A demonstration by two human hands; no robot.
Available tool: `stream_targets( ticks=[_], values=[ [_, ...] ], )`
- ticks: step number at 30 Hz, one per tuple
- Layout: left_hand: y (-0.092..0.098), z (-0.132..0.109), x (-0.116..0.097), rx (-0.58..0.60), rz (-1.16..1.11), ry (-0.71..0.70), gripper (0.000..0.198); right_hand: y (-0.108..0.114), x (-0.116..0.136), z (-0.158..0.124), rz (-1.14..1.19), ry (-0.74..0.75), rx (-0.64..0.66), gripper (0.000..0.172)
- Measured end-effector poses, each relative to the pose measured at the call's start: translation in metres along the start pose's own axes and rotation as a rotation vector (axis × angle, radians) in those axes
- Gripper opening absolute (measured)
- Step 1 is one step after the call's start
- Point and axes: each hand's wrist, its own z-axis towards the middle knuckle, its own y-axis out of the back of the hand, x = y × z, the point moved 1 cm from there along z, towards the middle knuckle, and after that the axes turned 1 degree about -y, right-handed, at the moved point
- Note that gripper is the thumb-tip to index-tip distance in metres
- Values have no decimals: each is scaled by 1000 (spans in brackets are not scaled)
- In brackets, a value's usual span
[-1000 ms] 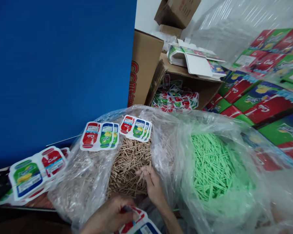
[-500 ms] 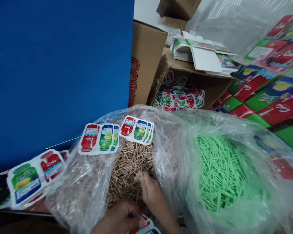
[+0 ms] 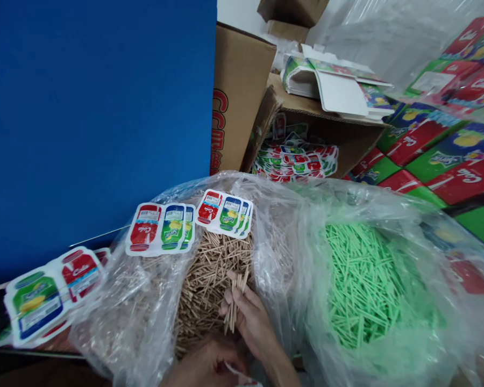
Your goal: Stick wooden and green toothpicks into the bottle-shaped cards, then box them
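Observation:
My right hand (image 3: 252, 317) is inside a clear plastic bag (image 3: 133, 317) full of thin brown sticks (image 3: 210, 279). Its fingers are closed on a small bunch of brown sticks (image 3: 234, 303), lifted just above the pile. My left hand (image 3: 204, 365) is at the bottom edge, fingers pinched on a printed card whose white edge (image 3: 236, 371) barely shows. Two printed bottle-shaped cards (image 3: 159, 228) (image 3: 225, 213) lie on the bag's far rim.
A second plastic bag holds green sticks (image 3: 358, 279) to the right. More printed cards (image 3: 50, 293) lie at left below a blue panel (image 3: 97, 107). Behind stand cardboard boxes (image 3: 242, 91), one holding stacked cards (image 3: 296, 161), and red-green printed cartons (image 3: 439, 161).
My right hand dipped into the brown sticks and came up with a small bunch in its fingers. The left hand and its card sank lower in view as the camera tilted up.

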Motion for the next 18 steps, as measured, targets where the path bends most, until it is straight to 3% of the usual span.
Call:
stream_targets(
  ticks=[6, 11, 18],
  values=[
    [3, -5, 1, -68, -45, 54, 21, 2, -9, -3, -73, -74, 89, 54],
    [1, -7, 2, -60, 39, 79, 22, 8, -11, -6, -362, 3, 209, 39],
    [20, -16, 9, -159, 41, 75, 28, 20, -1, -4, -482, 63, 71, 45]
  ],
)
